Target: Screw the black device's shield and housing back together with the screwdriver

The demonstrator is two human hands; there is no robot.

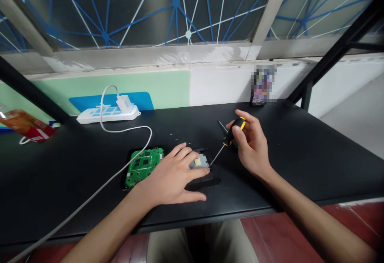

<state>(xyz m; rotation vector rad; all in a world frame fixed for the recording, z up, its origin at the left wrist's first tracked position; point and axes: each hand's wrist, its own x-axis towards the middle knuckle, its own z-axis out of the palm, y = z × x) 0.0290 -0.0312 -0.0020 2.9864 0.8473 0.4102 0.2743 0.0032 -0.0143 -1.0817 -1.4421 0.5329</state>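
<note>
"bare forearms reach in nearest us. where do they lead?"

"to two hands, set apart from each other. take the green circuit board as our landmark: the left hand is just right of it, palm down, fingers spread over a dark casing with a grey metal plate and a pale yellow square."

"and the right hand?"

"farther right of the board, fingers closed around the black and yellow handle of the screwdriver."

"which way does that point?"

"its long axis runs on a slant. the tip aims down and left, towards the board's side, and meets the casing's right edge just beside the left forefinger. the butt of the handle tilts up, right and away from the person."

"anything else on the bench?"

"a second thin tool lies right of the board and beyond it, partly hidden by the right hand. small pale bits lie beyond the board, a little to the right. a white power strip is beyond it to the left, and its plug's white cable passes over the board's far left corner."
</note>
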